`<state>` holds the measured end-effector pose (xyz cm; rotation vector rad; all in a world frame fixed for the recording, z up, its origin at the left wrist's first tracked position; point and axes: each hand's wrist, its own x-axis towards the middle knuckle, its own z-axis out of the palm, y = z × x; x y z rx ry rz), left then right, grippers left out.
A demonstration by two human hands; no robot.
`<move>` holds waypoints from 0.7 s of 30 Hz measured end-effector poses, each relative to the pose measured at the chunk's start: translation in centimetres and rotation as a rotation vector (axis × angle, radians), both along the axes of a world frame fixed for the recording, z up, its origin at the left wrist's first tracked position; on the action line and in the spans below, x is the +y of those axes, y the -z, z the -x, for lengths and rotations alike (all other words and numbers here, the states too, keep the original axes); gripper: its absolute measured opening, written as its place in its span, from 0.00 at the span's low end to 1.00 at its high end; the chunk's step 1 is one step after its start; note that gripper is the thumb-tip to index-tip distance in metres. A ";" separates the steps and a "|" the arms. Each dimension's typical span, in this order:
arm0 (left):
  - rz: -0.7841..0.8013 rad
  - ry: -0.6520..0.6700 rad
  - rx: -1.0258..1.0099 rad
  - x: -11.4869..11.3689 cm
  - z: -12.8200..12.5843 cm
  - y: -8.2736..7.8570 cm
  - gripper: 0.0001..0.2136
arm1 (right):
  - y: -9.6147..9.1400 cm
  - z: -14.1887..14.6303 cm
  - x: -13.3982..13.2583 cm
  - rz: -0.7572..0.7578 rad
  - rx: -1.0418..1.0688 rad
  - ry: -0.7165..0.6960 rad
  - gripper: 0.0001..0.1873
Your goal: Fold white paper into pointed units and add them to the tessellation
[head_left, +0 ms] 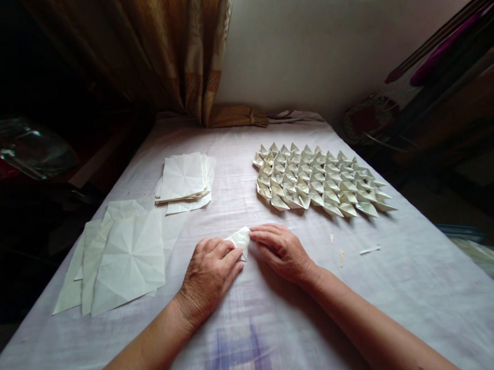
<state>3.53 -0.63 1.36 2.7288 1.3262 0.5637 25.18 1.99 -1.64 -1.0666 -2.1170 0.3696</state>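
Observation:
A small folded piece of white paper [243, 237] lies on the cloth in front of me, between my two hands. My left hand [212, 268] is closed on its left side, thumb and fingers pressing it down and covering part of it. From the other side, my right hand [283, 252] reaches in with its fingers together, their tips gripping the paper's right edge. The underside of those fingertips is hidden. Beyond my right hand stand many folded paper boats [316, 179], set in close rows with pointed tips up.
Creased paper sheets [131, 261] lie spread at the left, with a neater paper stack [184, 177] behind them. Small paper scraps [369, 250] lie to the right. A gold curtain [200, 61] hangs over the far edge of the cloth-covered table [359, 322].

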 end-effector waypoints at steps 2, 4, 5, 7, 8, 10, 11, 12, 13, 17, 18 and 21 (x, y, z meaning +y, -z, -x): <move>-0.013 -0.005 0.014 0.0 -0.1 0.0 0.08 | 0.2 0.5 0.8 -0.010 -0.065 0.055 0.19; -0.027 -0.018 0.032 0.0 -0.3 0.0 0.10 | 0.2 1.2 1.5 -0.022 -0.111 0.064 0.20; -0.031 -0.026 0.045 -0.1 -0.5 0.0 0.10 | 0.2 1.5 1.8 -0.027 -0.129 0.062 0.19; -0.027 -0.039 0.074 -0.1 -0.8 -0.1 0.12 | 0.2 2.0 2.1 -0.029 -0.153 0.050 0.17; -0.022 -0.039 0.084 0.0 -0.9 -0.2 0.12 | 0.2 2.0 2.2 -0.027 -0.157 0.050 0.16; -0.018 -0.032 0.095 0.2 -1.1 -0.3 0.10 | 0.2 1.9 2.2 -0.024 -0.155 0.070 0.13; -0.021 -0.026 0.097 0.3 -1.1 -0.4 0.09 | 0.1 1.7 2.1 -0.024 -0.152 0.088 0.12; -0.030 -0.018 0.099 0.5 -1.0 -0.4 0.07 | 0.1 1.4 1.9 -0.023 -0.150 0.107 0.11; -0.042 -0.006 0.102 0.7 -0.9 -0.5 0.06 | 0.0 1.2 1.7 -0.021 -0.149 0.125 0.10; -0.100 0.042 0.116 1.2 -0.2 -0.6 0.09 | -0.4 0.6 0.4 0.014 -0.142 0.171 0.07; -0.115 0.049 0.121 1.3 -0.1 -0.5 0.10 | -0.5 0.6 0.1 0.023 -0.134 0.169 0.07; -0.133 0.050 0.128 1.3 0.1 -0.4 0.10 | -0.6 0.8 -0.7 0.026 -0.097 0.142 0.07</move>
